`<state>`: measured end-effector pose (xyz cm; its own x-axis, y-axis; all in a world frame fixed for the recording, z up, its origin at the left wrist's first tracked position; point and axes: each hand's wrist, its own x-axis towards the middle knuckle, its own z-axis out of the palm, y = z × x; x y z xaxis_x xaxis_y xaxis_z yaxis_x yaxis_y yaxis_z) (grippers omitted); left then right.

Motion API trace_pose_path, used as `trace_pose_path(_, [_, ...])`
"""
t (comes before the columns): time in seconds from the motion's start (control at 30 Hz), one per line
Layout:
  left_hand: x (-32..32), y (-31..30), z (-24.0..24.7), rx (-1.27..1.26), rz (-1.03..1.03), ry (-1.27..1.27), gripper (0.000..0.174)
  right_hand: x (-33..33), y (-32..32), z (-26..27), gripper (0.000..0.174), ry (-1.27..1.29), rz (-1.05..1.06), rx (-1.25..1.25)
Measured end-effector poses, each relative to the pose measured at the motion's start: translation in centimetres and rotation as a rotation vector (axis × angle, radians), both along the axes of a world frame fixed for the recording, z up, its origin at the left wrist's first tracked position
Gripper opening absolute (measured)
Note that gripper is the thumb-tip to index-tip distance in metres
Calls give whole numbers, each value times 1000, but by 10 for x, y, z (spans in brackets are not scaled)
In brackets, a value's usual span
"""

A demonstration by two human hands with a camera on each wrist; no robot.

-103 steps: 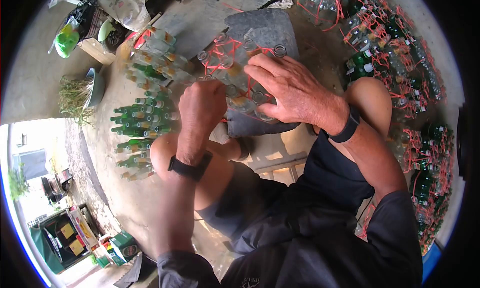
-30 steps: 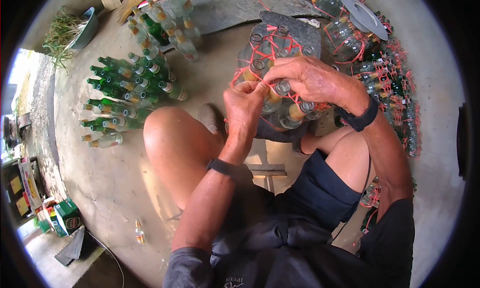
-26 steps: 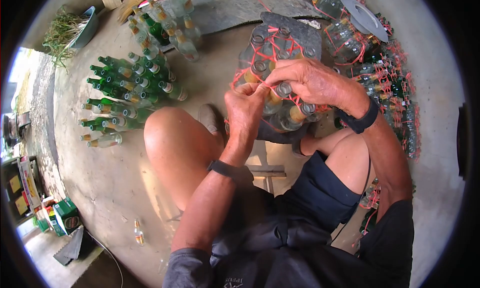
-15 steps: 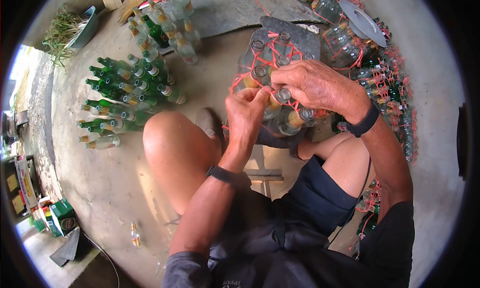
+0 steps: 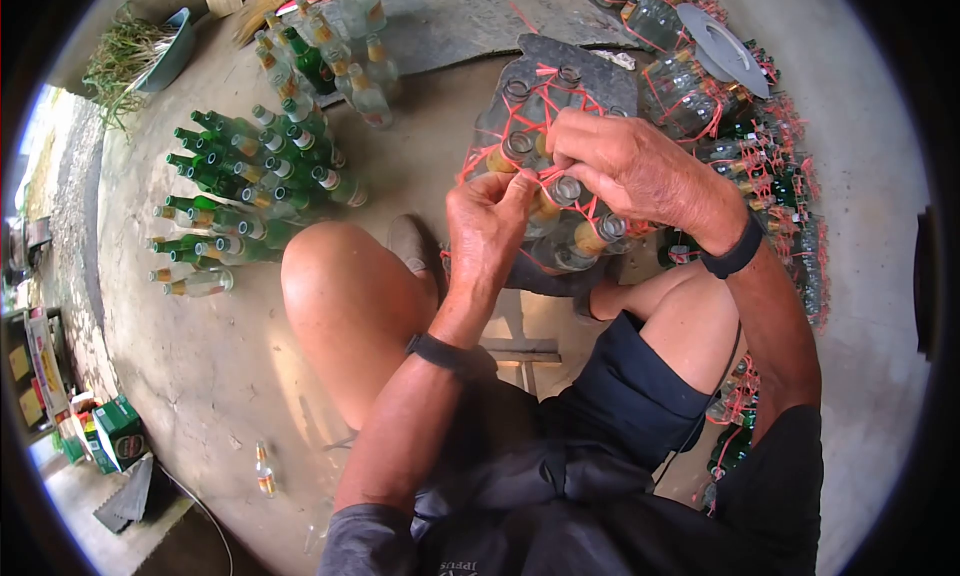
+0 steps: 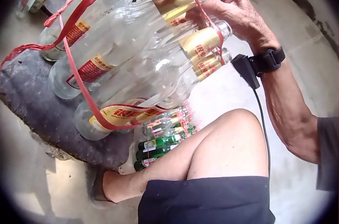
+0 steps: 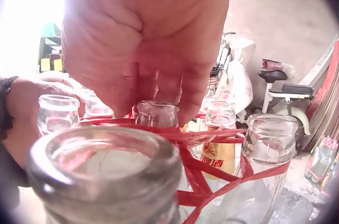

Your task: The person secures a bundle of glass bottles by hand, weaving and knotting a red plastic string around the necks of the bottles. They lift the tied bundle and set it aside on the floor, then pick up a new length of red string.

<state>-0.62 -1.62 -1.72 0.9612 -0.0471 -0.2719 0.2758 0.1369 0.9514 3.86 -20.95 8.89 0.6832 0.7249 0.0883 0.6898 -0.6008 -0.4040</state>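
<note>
A bundle of clear glass bottles [image 6: 79, 54] with gold neck labels stands upright on a dark stone slab [image 5: 555, 51]. Red plastic twine [image 6: 66, 49] loops round the bodies and criss-crosses between the necks. In the head view my left hand [image 5: 487, 226] pinches the twine between thumb and forefinger at the bundle's near left side. Close beside it, my right hand [image 5: 640, 171] has its fingers curled and pinches the same twine above the necks. The right palm hides some necks in the right wrist view, where taut strands [image 7: 212, 168] run round a bottle mouth [image 7: 106, 160].
Loose green bottles [image 5: 245, 161] stand on the floor to the left, with clear ones [image 5: 365, 91] behind. Tied bundles [image 5: 740, 166] line the right side, a grey lid [image 5: 722, 51] on top. A lone bottle [image 5: 264, 471] stands at lower left.
Earlier the left hand was closed above the bottles and the right lay spread over the necks; now both pinch the twine. In the last second the right hand has shifted slightly away from the left.
</note>
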Motion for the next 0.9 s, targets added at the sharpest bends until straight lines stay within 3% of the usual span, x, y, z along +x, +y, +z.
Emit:
trace_pose_path(0.27, [0, 1, -2, 44, -36, -40, 27, 9, 2, -2, 13, 78, 9, 40])
trace_pose_path(0.43, [2, 2, 2, 84, -62, -42, 29, 6, 7, 6, 10, 222, -109, 22])
trace_pose_path(0.57, [2, -1, 2, 70, -60, -47, 27, 9, 8, 0, 11, 142, -84, 25])
trace_pose_path(0.67, [2, -3, 3, 29, -38, -65, 26, 12, 10, -1, 8, 246, -94, 114])
trace_pose_path(0.73, [1, -4, 5, 3, -31, -69, 26, 11, 15, 6, 7, 486, -238, 161])
trace_pose_path(0.83, [1, -3, 6, -40, -40, -62, 26, 15, 12, -9, 6, 556, -236, 346])
trace_pose_path(0.9, [3, -1, 5, 4, -67, -29, 29, 17, 9, 1, 7, 592, -241, 292])
